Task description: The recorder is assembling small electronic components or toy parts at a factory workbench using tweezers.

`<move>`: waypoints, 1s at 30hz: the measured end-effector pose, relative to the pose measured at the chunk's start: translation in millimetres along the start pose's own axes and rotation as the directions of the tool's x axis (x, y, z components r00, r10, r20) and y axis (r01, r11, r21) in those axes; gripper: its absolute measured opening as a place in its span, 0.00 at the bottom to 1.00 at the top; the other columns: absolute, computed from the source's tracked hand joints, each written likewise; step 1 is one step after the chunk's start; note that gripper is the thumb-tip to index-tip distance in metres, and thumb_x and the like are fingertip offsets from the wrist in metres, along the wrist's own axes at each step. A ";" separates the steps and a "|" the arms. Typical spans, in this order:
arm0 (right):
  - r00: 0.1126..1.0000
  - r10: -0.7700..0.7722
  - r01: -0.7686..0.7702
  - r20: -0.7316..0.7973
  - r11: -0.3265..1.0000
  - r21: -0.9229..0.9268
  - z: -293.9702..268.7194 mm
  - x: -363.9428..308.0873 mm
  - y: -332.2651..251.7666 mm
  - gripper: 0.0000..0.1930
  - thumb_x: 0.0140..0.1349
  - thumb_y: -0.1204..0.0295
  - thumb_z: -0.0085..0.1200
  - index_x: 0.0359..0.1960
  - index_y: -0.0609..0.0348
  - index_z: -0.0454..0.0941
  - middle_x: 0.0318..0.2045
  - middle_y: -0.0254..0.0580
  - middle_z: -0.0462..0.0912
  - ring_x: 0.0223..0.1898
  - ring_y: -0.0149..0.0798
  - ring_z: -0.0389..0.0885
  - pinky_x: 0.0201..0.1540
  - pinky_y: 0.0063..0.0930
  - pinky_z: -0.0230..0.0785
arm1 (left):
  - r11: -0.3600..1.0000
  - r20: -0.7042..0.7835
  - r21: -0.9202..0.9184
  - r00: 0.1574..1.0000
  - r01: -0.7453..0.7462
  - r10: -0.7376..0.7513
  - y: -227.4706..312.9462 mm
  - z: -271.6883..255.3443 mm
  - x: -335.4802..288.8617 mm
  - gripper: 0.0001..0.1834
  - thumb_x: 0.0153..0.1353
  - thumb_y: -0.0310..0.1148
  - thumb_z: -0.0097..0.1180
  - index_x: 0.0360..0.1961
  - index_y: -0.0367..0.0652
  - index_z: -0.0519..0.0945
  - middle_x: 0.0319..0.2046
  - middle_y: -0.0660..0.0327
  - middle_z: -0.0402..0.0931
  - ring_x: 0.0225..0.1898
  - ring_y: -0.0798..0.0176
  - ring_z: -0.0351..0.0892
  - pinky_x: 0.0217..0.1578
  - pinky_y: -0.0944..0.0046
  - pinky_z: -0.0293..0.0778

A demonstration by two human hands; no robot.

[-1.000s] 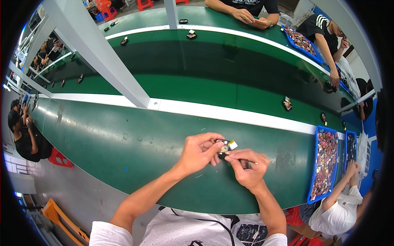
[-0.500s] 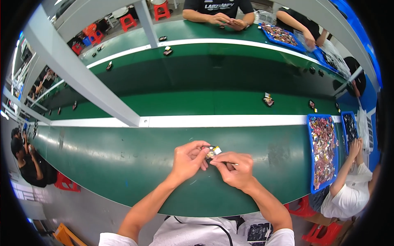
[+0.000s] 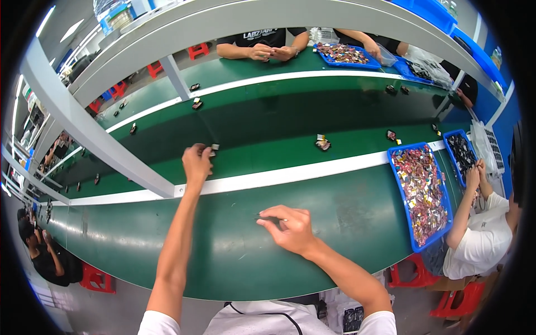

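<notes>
My left hand point(image 3: 196, 166) reaches over the white rail, low above the green conveyor belt. Its fingers close on a small electronic assembly with a pale tab point(image 3: 215, 147), mostly hidden behind the fingertips. Closer to me, over the green bench point(image 3: 223, 245), my right hand point(image 3: 291, 230) pinches a thin pointed tool point(image 3: 259, 215); whether it is a pair of tweezers I cannot tell. Another assembly point(image 3: 322, 143), dark with a whitish tab, lies on the belt to the right of my left hand.
A blue tray point(image 3: 413, 245) of small coloured parts stands at right, beside a blue tray of black parts point(image 3: 460, 151). A slanted grey post point(image 3: 106, 139) rises left of my left arm. Co-workers sit across the belt and at both sides.
My hands have come apart. The left one has carried the assembly forward and left, over the rail to the belt; the right one stays over the bench with the tool. The view has shifted.
</notes>
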State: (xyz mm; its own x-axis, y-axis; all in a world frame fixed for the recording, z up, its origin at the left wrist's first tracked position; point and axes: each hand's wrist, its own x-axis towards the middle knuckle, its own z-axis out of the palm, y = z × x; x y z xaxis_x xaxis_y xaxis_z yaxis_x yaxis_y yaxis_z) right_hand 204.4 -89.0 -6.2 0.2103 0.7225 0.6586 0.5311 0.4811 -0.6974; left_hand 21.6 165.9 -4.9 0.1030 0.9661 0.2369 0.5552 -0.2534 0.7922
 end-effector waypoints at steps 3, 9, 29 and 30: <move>1.000 -0.025 0.025 -0.010 1.000 -0.007 0.6 0.9 -0.4 0.07 0.52 0.76 0.70 0.30 0.56 0.83 0.27 0.35 0.87 0.18 0.35 0.82 0.21 0.25 0.71 | 0.811 -0.234 0.585 0.958 0.004 0.164 13.4 0.8 5.2 0.20 0.66 0.38 0.59 0.54 0.37 0.77 0.49 0.42 0.75 0.40 0.35 0.83 0.39 0.44 0.79; 0.999 -0.030 0.030 0.010 0.999 -0.011 1.9 -2.8 2.1 0.07 0.52 0.76 0.70 0.30 0.55 0.83 0.26 0.34 0.86 0.19 0.37 0.83 0.22 0.27 0.72 | 0.937 0.211 0.196 0.946 -0.290 0.248 71.9 68.8 -2.8 0.12 0.62 0.37 0.61 0.36 0.38 0.87 0.27 0.55 0.86 0.23 0.58 0.85 0.28 0.59 0.79; 0.996 -0.081 0.082 0.023 0.996 -0.041 1.3 -1.7 6.0 0.07 0.51 0.79 0.68 0.30 0.57 0.82 0.26 0.35 0.85 0.18 0.40 0.81 0.21 0.30 0.71 | 0.970 0.551 0.002 0.809 0.244 -0.204 157.1 181.9 -20.0 0.14 0.55 0.35 0.73 0.25 0.33 0.86 0.20 0.61 0.81 0.15 0.71 0.75 0.16 0.68 0.71; 0.997 -0.079 0.080 0.017 0.996 -0.036 1.4 -2.9 8.9 0.07 0.51 0.79 0.68 0.30 0.57 0.83 0.26 0.35 0.86 0.18 0.39 0.82 0.21 0.30 0.71 | 0.968 0.559 -0.058 0.811 0.245 -0.172 156.8 178.5 -22.0 0.13 0.56 0.34 0.72 0.26 0.33 0.86 0.22 0.61 0.82 0.16 0.71 0.77 0.16 0.68 0.71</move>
State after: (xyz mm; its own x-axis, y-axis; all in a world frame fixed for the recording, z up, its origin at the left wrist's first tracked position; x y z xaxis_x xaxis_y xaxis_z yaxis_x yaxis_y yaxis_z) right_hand 207.4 -86.1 -14.7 0.1535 0.6906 0.7068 0.5752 0.5191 -0.6322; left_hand 253.7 113.8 13.7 0.4494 0.8551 -0.2585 0.5150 -0.0116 0.8571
